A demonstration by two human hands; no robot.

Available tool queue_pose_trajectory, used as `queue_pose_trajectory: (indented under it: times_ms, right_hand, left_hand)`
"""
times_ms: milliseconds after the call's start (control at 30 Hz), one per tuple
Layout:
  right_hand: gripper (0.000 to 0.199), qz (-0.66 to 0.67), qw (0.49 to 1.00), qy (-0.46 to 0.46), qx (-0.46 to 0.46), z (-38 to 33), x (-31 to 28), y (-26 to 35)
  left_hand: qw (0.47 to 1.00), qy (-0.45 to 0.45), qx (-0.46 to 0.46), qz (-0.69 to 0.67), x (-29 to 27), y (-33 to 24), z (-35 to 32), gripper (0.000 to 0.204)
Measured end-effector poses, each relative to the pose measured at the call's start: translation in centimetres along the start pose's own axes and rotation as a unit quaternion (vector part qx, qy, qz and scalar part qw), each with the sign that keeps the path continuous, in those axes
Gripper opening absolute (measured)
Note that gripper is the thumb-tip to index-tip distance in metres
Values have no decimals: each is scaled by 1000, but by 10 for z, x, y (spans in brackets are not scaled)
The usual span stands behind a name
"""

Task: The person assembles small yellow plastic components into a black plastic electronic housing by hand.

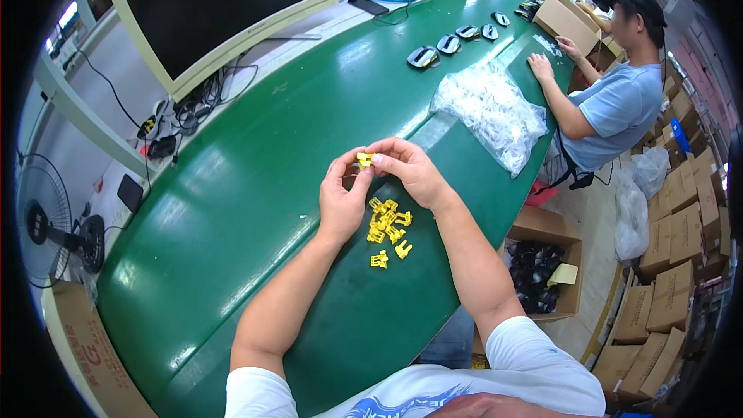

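We have a table point(232, 178) before us, a pile of clips point(385, 222) on it between our forearms point(290, 290). Beyond the pile, our left hand point(344, 195) and right hand point(409, 170) meet around another clip point(364, 160). A plastic bag point(491, 112) lies farther off, rightward, mouse-like devices point(449, 45) behind it. A monitor point(232, 11) stands ahead to our left; an open carton point(542, 221) sits right of the table.

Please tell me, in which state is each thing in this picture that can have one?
Yellow piece: held between left hand and right hand
Other yellow pieces: loose, mostly heaped on the green table
Monitor: screen dark
Clear plastic bag: filled, lying on the table
Box right of the table: open, black things inside
Fan: turning or stopped, cannot tell
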State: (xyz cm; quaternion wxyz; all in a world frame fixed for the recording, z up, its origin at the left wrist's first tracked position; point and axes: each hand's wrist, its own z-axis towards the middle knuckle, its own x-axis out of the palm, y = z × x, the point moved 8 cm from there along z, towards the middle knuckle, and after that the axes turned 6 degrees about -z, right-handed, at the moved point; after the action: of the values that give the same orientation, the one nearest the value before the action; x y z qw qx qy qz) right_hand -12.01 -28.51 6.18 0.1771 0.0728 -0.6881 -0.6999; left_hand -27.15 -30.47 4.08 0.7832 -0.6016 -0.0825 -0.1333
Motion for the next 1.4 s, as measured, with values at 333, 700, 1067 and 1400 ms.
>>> queue_pose_trajectory:
  times_ms: [333,700,1067,1400]
  right_hand:
    - [20,-28,994,-86,-56,9,-17,-11]
    - [26,-232,961,-143,-50,3,-19,1]
    - [31,-200,967,-154,-26,8,-12,3]
    - [26,-301,947,-112,3,9,-26,4]
  left_hand:
    - [986,-112,77,93,-41,-30,14,47]
    - [968,-121,-123,180,-60,26,105,41]
    - [817,138,37,558,171,94,315,73]
    - [668,246,-119,692,183,127,343,93]
